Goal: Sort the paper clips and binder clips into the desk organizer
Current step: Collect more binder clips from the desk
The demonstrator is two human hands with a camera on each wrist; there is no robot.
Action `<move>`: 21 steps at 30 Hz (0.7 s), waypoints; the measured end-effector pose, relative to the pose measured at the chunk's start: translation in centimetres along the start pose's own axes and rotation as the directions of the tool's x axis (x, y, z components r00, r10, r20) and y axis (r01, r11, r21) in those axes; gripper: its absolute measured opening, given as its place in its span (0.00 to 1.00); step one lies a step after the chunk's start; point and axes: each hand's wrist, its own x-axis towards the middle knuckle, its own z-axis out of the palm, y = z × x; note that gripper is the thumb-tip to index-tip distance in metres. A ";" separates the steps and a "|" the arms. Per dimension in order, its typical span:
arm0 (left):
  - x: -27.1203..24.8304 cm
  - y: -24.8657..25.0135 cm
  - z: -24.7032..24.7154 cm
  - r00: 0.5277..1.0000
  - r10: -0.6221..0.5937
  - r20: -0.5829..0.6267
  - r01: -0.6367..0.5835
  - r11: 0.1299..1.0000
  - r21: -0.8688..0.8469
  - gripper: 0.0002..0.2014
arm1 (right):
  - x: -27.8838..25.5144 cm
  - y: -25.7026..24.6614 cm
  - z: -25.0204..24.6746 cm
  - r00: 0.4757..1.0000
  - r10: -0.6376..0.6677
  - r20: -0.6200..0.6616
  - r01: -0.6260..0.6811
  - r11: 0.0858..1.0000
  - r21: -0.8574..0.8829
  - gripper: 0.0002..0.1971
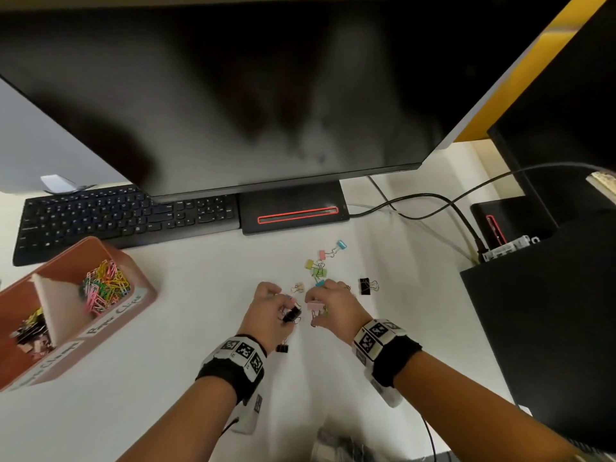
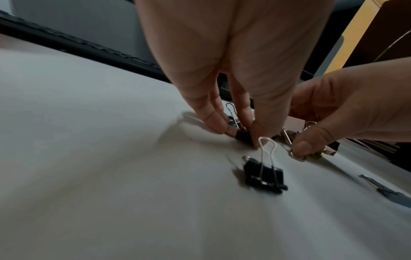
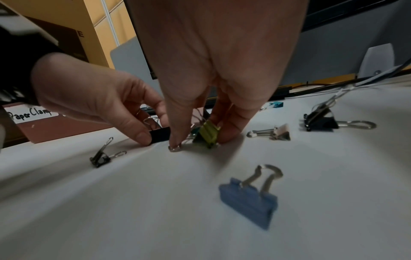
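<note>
My left hand (image 1: 283, 309) pinches a black binder clip (image 1: 292, 315) against the white desk; the left wrist view shows its fingertips (image 2: 217, 123) closing round that clip (image 2: 243, 136). Close to its right, my right hand (image 1: 316, 311) grips a pink binder clip (image 1: 315, 306) together with a yellow-green binder clip (image 3: 209, 135). A small black clip (image 1: 282, 348) lies by my left wrist. Several coloured clips (image 1: 318, 271) and a larger black clip (image 1: 365, 286) lie loose beyond my hands. The pink organizer (image 1: 140, 278) stands at the left, with paper clips (image 1: 105, 288) in its far compartment and binder clips (image 1: 31, 331) in its near one.
A keyboard (image 1: 126, 218) and a monitor base (image 1: 293, 211) line the back of the desk (image 1: 200, 328). Cables (image 1: 433, 201) run to the right toward a black box (image 1: 533, 328). A blue clip (image 3: 246, 200) lies under my right wrist.
</note>
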 end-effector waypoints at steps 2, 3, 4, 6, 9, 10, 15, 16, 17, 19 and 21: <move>0.1 -0.1 -0.1 1.000 0.006 -0.005 -0.006 1.000 -0.005 0.11 | 0.3 -0.3 0.0 1.000 -0.016 0.019 0.015 1.000 0.011 0.21; 0.2 -0.3 -0.1 1.000 0.011 -0.012 -0.011 1.000 0.001 0.10 | 0.4 -0.4 0.0 0.999 -0.027 0.026 0.027 1.000 0.014 0.20; 0.2 -0.5 -0.2 1.000 0.015 -0.021 -0.015 1.000 0.015 0.08 | 0.5 -0.5 -0.1 0.999 -0.042 0.029 0.042 0.999 0.019 0.20; 0.1 -1.0 -0.1 0.999 0.032 -0.038 -0.031 0.999 0.025 0.07 | 0.7 -0.7 -0.1 0.997 -0.073 0.035 0.072 0.997 0.031 0.19; -0.1 -1.8 -0.1 0.997 0.043 -0.064 -0.043 0.999 0.006 0.07 | 1.0 -0.7 0.1 0.996 -0.087 0.036 0.085 0.995 0.044 0.18; -0.2 -2.0 -0.1 0.996 0.039 -0.075 -0.040 0.999 -0.003 0.07 | 1.0 -0.7 0.2 0.996 -0.086 0.029 0.084 0.995 0.055 0.17; -1.1 -2.0 -2.1 0.982 0.048 -0.183 -0.061 0.996 -0.071 0.13 | 0.8 -1.4 -0.2 0.995 -0.096 -0.023 0.098 0.991 0.087 0.11; -1.6 -1.9 -3.0 0.977 0.053 -0.206 -0.072 0.994 -0.087 0.13 | 0.7 -1.8 -0.3 0.992 -0.119 -0.041 0.123 0.987 0.101 0.10; -2.2 -1.8 -4.1 0.971 0.054 -0.232 -0.081 0.991 -0.106 0.12 | 0.6 -2.4 -0.5 0.988 -0.144 -0.063 0.151 0.982 0.114 0.10; -3.7 -1.9 -6.9 0.948 0.050 -0.315 -0.094 0.987 -0.129 0.10 | 0.6 -4.4 -0.8 0.976 -0.193 -0.097 0.205 0.970 0.134 0.11; -5.7 -2.5 -10.4 0.913 0.046 -0.406 -0.096 0.990 -0.105 0.09 | 0.9 -7.6 -1.1 0.961 -0.253 -0.109 0.268 0.950 0.160 0.12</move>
